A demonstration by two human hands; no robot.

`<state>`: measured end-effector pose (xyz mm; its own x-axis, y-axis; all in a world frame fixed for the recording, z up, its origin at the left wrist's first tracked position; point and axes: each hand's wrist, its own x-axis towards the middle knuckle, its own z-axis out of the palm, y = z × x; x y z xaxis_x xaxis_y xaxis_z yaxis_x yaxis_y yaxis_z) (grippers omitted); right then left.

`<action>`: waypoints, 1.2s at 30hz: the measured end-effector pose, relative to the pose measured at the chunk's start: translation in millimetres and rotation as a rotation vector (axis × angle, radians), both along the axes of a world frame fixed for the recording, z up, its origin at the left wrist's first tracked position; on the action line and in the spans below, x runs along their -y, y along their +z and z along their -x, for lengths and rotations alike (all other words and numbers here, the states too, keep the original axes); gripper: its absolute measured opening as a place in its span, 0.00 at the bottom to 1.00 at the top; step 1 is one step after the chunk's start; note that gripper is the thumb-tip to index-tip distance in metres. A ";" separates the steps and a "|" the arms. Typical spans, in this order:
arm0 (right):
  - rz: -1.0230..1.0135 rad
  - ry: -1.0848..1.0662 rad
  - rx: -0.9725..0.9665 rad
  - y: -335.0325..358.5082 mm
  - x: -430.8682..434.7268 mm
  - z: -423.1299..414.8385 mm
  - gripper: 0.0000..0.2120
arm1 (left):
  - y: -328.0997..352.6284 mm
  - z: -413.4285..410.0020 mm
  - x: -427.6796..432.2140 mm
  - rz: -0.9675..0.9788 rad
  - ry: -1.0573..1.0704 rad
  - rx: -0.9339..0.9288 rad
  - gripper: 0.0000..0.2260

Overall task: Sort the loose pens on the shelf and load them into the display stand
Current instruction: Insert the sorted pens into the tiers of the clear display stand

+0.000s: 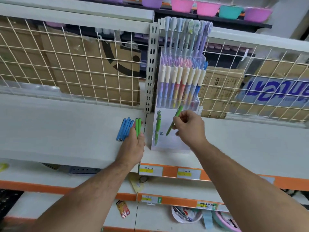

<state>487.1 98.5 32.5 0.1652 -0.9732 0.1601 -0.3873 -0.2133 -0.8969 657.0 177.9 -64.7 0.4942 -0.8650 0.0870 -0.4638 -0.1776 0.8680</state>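
A clear tiered display stand (194,102) stands on the white shelf (66,128), with pastel pens in its upper two rows and green pens (157,128) at the left of its lowest row. My right hand (189,126) pinches one green pen (174,120), held tilted over the empty part of the lowest row. Left of the stand, several blue pens (124,129) lie side by side on the shelf. My left hand (133,146) rests there and holds two green pens (138,127) between its fingers. A pink pen under them is mostly hidden.
A wire grid (75,64) backs the shelf, with cardboard boxes (50,56) behind it. A slotted metal upright (151,67) stands just left of the stand. Orange price strips (170,171) edge the shelves below. Coloured plastic bowls (207,8) sit on the top shelf.
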 end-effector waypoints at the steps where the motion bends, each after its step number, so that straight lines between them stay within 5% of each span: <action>1: 0.006 0.002 -0.005 1.7 2.0 -3.4 0.07 | -1.4 -1.8 0.6 0.001 0.003 -0.010 0.06; 8: 0.028 0.037 -0.077 -0.9 14.3 -21.6 0.06 | -10.0 -7.7 2.7 -0.026 -0.040 0.000 0.17; 36: 0.071 0.146 -0.328 -28.0 21.9 -27.5 0.03 | -12.5 -10.3 4.1 0.004 -0.038 -0.067 0.17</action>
